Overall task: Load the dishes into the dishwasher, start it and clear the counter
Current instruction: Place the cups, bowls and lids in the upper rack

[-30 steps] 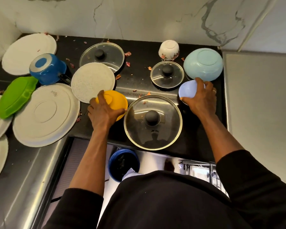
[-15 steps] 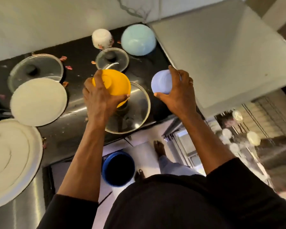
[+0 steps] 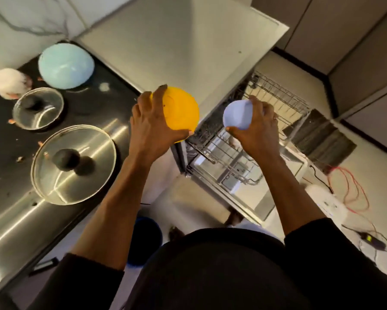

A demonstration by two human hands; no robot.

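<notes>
My left hand (image 3: 151, 125) grips a yellow bowl (image 3: 183, 110) upside down, held in the air at the counter's right end. My right hand (image 3: 254, 130) grips a small lilac bowl (image 3: 236, 115) above the open dishwasher. Its wire racks (image 3: 275, 95) are pulled out, and the lower rack (image 3: 223, 151) sits under my right hand. On the dark counter (image 3: 103, 108) remain a large glass lid (image 3: 72, 164), a small glass lid (image 3: 38, 107), an upturned light blue bowl (image 3: 66, 66) and an upturned white floral cup (image 3: 9, 82).
A grey cabinet top (image 3: 188, 41) stands beside the counter, above the dishwasher. A blue bucket (image 3: 146, 238) sits on the floor below me. Red and black cables (image 3: 353, 193) and a white power strip (image 3: 326, 200) lie on the floor at the right, near a dark mat (image 3: 320, 139).
Both hands lifted their bowls off the counter and carried them right, over the open dishwasher. My view swung right, so the plates and blue pot left the frame.
</notes>
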